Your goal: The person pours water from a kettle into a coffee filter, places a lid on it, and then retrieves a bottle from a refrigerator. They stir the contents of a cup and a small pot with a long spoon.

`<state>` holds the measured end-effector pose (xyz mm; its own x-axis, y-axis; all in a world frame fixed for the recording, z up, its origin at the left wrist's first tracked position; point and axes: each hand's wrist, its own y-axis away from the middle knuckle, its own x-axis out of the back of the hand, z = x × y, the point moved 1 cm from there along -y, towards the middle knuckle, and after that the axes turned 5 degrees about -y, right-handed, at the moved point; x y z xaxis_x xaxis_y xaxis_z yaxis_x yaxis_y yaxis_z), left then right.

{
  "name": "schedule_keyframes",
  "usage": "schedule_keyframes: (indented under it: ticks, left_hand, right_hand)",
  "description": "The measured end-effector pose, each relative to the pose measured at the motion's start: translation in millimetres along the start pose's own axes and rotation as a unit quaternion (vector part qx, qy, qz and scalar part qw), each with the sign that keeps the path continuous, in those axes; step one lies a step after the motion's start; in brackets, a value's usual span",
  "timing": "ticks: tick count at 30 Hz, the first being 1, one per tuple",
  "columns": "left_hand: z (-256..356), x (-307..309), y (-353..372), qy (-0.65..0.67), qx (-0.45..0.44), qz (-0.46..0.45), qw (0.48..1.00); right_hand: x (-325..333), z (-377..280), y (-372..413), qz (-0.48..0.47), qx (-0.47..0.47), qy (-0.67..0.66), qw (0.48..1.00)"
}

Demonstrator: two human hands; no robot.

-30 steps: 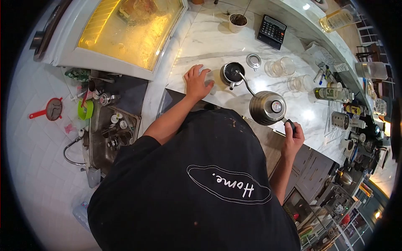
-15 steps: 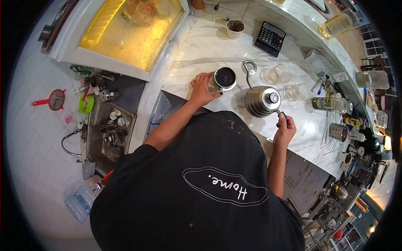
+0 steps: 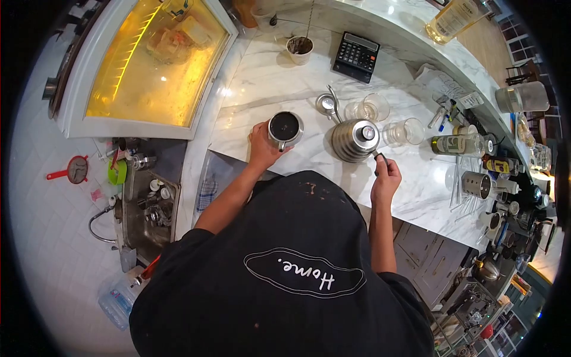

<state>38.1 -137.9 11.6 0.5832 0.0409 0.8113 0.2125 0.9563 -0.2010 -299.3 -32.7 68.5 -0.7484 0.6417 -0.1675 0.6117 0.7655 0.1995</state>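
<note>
My left hand (image 3: 264, 146) is curled round the left side of a silver-rimmed cup (image 3: 298, 137) with black contents and a small handle toward me. To the right, my right hand (image 3: 386, 180) grips the dark handle of a steel gooseneck kettle (image 3: 352, 143). The kettle is upright, apparently on the marble counter, and its thin spout points away from me. Just past the spout lies a small round metal piece (image 3: 326, 104). Two clear glasses, a farther glass (image 3: 373, 108) and a nearer glass (image 3: 410, 132), stand close to the kettle's right side.
At the back of the counter are a calculator (image 3: 356, 57) and a white pot (image 3: 299, 50) holding dark stuff. A lit display case (image 3: 156, 62) stands at the left, above a sink (image 3: 169, 229) with dishes. Bottles (image 3: 458, 144), pens and straws crowd the right side.
The camera view has turned and shifted, so the counter items appear farther left. My left hand's fingers sit closer round the cup. My right hand keeps hold of the kettle.
</note>
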Motion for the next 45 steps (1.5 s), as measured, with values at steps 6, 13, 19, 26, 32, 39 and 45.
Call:
schedule_keyframes:
  ticks: [6,13,19,26,32,39,45]
  left_hand:
    - [-10.2,-11.3,1.3,0.019,0.003,0.01,1.0]
    - [-15.1,-14.9,-2.5,0.042,-0.007,-0.007,0.999]
    - [-11.1,-16.8,3.7,0.058,0.015,0.021,0.998]
    - [-6.6,-5.1,15.5,-0.014,0.033,0.018,0.999]
    - [-9.8,18.5,35.5,-0.054,0.057,0.012,0.997]
    - [-30.3,26.5,58.9,-0.044,0.01,-0.004,0.999]
    - [-33.3,34.4,58.4,-0.041,0.002,-0.044,0.998]
  right_hand:
    - [15.8,13.3,-2.2,-0.02,0.001,-0.005,1.0]
    - [12.2,13.8,4.0,-0.003,0.0,0.05,0.999]
    - [-16.3,-42.3,7.0,0.051,0.223,0.329,0.916]
    - [-104.2,-92.2,-3.2,-0.183,0.261,0.282,0.905]
    - [-169.7,2.6,-38.8,-0.282,0.065,0.263,0.921]
    - [-170.5,97.5,-63.9,-0.188,0.21,0.442,0.852]
    - [-178.3,99.3,-46.3,-0.174,0.268,0.546,0.774]
